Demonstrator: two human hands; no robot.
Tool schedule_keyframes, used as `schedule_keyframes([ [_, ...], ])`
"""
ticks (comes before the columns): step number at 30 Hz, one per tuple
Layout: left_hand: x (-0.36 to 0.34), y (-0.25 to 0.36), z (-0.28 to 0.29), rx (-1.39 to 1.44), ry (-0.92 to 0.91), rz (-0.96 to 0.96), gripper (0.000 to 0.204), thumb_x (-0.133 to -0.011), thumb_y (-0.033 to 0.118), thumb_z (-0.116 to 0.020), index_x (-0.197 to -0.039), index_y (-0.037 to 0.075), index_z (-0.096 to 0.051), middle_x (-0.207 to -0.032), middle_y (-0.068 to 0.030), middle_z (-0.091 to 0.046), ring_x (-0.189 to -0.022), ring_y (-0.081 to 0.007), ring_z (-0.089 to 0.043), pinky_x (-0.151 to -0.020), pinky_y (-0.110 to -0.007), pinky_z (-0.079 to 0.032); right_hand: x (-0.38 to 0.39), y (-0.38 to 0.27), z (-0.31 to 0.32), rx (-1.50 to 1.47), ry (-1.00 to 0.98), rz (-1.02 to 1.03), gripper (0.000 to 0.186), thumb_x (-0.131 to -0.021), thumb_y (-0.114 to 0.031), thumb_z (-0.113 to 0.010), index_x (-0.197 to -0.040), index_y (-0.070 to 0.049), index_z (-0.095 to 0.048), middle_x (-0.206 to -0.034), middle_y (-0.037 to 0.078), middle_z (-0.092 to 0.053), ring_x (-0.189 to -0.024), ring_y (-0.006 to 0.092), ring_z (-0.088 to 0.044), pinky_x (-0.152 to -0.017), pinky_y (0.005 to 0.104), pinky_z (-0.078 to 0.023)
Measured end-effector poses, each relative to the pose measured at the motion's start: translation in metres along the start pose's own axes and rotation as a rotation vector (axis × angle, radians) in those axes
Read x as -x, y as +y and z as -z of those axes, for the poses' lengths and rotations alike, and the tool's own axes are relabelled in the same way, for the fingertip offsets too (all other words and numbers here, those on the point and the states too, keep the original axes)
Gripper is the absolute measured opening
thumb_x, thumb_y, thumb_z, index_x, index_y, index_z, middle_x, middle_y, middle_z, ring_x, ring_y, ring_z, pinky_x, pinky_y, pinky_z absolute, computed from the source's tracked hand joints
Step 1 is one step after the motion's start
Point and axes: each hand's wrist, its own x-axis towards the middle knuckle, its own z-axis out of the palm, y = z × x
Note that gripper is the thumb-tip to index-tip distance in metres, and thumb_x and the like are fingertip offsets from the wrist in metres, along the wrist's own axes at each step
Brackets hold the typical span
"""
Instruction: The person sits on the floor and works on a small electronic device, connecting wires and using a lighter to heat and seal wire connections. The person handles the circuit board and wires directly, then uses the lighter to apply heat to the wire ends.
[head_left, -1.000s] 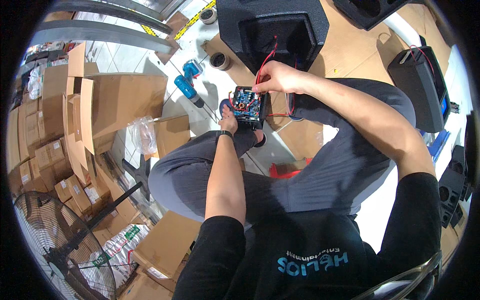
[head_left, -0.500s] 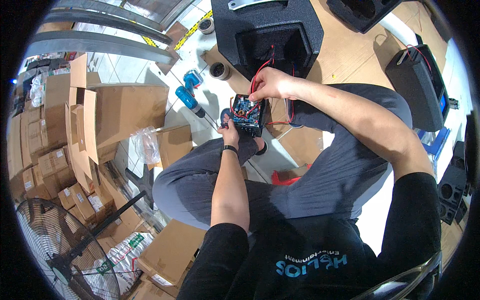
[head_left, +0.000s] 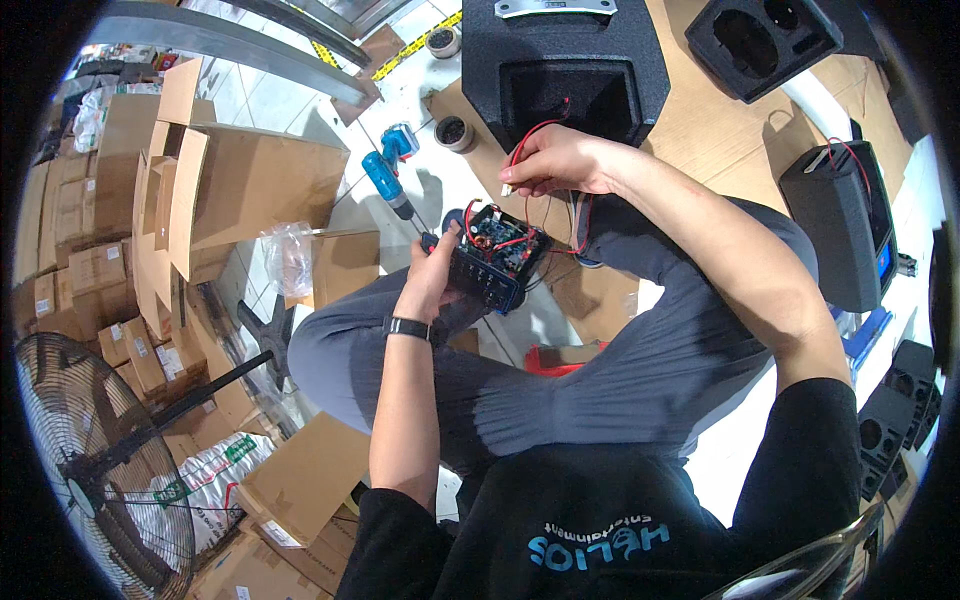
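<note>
My left hand [head_left: 430,275] grips the edge of an amplifier module [head_left: 490,272], a black panel with an exposed circuit board, tilted above my lap. A small dark and red piece [head_left: 429,243] shows by its fingertips; I cannot make out what it is. Above the board, my right hand [head_left: 560,163] pinches a red cable [head_left: 535,130] near its small white connector [head_left: 507,189]. The connector hangs apart from the board. That cable runs to the opening of a black speaker cabinet [head_left: 560,42] beyond my hands. More red wires loop over the board.
A blue cordless drill [head_left: 383,178] lies on the tiles left of the module, near a round pot [head_left: 454,134]. Cardboard boxes [head_left: 265,185] and a standing fan [head_left: 100,460] crowd the left. Another speaker cabinet [head_left: 830,225] stands at right, and an empty speaker shell [head_left: 760,45] lies behind.
My right hand has lifted the cable end away from the board. The module has tilted, showing more of its panel, and my left hand has shifted along its edge. The whole view has shifted slightly.
</note>
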Motion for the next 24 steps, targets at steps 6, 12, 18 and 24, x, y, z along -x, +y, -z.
schedule_keyframes([
  [6, 0.045, -0.003, 0.010, 0.227, -0.177, 0.020, 0.058, -0.098, 0.056, -0.051, -0.135, 0.012, -0.044, -0.121, -0.0095, -0.061, -0.102, -0.0227, -0.068, -0.083, -0.046, -0.061, 0.017, -0.007, 0.002, -0.048, 0.034, -0.013, 0.019, -0.095, -0.023, -0.079, -0.101, -0.006, -0.073, -0.091, 0.002, -0.074, -0.079, 0.0072, -0.068, -0.071, 0.0207, -0.056],
  [12, 0.068, -0.011, 0.013, 0.395, -0.204, 0.047, 0.061, -0.094, 0.064, -0.050, -0.120, 0.010, -0.062, -0.103, -0.0079, -0.070, -0.092, -0.0200, -0.070, -0.073, -0.035, -0.060, 0.023, -0.009, 0.003, -0.075, 0.064, 0.007, 0.021, -0.093, -0.023, -0.081, -0.101, -0.005, -0.073, -0.091, 0.002, -0.074, -0.078, 0.0070, -0.069, -0.072, 0.0205, -0.056],
  [18, 0.068, -0.020, 0.011, 0.568, -0.223, 0.069, 0.066, -0.093, 0.065, -0.051, -0.136, 0.015, -0.051, -0.106, -0.0075, -0.067, -0.086, -0.0207, -0.069, -0.071, -0.034, -0.057, 0.034, -0.011, 0.003, -0.139, 0.039, -0.004, 0.022, -0.093, -0.017, -0.080, -0.107, -0.003, -0.072, -0.093, 0.003, -0.074, -0.079, 0.0083, -0.070, -0.075, 0.0204, -0.058],
  [24, 0.058, -0.026, 0.008, 0.599, -0.314, 0.058, 0.067, -0.098, 0.062, -0.047, -0.147, 0.017, -0.042, -0.116, -0.0091, -0.064, -0.092, -0.0215, -0.068, -0.072, -0.037, -0.059, 0.050, -0.022, 0.019, 0.221, 0.092, -0.009, 0.020, -0.089, -0.014, -0.082, -0.102, -0.002, -0.073, -0.087, 0.005, -0.074, -0.079, 0.0104, -0.071, -0.070, 0.0246, -0.056],
])
